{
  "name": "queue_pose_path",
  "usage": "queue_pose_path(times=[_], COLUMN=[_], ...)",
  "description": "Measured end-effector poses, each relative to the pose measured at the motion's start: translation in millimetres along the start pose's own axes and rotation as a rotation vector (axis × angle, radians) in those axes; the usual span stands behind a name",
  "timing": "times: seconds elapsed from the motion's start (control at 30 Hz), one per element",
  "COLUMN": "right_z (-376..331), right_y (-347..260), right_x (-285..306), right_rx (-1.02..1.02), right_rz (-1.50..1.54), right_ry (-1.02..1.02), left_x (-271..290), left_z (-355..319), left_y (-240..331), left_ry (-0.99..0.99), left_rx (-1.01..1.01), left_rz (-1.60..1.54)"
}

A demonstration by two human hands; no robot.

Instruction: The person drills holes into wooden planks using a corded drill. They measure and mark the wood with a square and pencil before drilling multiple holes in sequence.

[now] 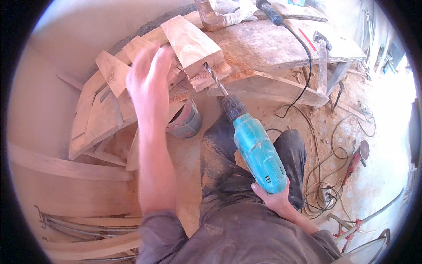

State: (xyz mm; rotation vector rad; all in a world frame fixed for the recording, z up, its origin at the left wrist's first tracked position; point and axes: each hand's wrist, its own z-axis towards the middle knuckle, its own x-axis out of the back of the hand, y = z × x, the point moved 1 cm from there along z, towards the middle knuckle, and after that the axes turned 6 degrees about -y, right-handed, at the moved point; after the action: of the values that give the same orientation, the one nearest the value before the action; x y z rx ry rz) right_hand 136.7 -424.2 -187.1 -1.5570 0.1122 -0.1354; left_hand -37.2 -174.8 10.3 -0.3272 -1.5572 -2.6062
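Note:
My right hand [278, 199] is wrapped round the rear of a teal electric drill [258, 147]; its grip is mostly hidden under the body. The long twist bit [215, 80] points up and to the left, with its tip at a dark hole in the end face of a pale wooden block [191, 40]. Whether the tip sits inside the hole I cannot tell. Beside the block, on its left, my left hand [149, 68] is raised, slightly blurred, its fingers apart and holding nothing. Sawdust lies around the block on the workbench [257, 46].
Pale wood pieces [113, 72] lie left on the bench. Below hangs or stands a dusty bucket [187, 122]. A hammer [322, 61] and a corded tool [270, 12] are on the bench's right. Tangled cables [323, 189] and a red angle grinder [355, 163] cover the right floor.

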Motion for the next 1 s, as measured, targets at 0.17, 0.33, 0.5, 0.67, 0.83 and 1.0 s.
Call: queue_pose_path(times=[0.17, 0.33, 0.5, 0.67, 0.83, 1.0], right_z=[0.7, -16.4, -42.2, -50.4, -57.2, -75.6], right_y=[-5.3, 68.9, 68.2, 34.6, 32.5, 104.4], right_x=[0.9, 17.0, 29.4, 25.8, 24.5, 25.8], right_rx=[-0.053, -0.163, -0.059, -0.120, -0.139, 0.054], right_rz=[0.040, 0.139, -0.191, 0.062, 0.164, -0.190], right_ry=[-0.056, -0.089, -0.157, -0.106, -0.147, -0.098], left_x=[-22.7, -41.0, -26.7, -57.4, -119.0, -119.0], left_z=[164.4, 214.9, 111.0, -98.9, -143.9, -176.5], left_y=[-86.1, -127.4, -51.8, -73.6, -60.4, -78.1], left_ry=[-0.111, -0.350, -0.072, 0.063, -0.550, -0.457], left_rx=[0.093, 0.196, -0.021, -0.025, 0.327, 0.464], left_rz=[0.842, 0.798, 0.311, -0.731, -1.588, -1.458])
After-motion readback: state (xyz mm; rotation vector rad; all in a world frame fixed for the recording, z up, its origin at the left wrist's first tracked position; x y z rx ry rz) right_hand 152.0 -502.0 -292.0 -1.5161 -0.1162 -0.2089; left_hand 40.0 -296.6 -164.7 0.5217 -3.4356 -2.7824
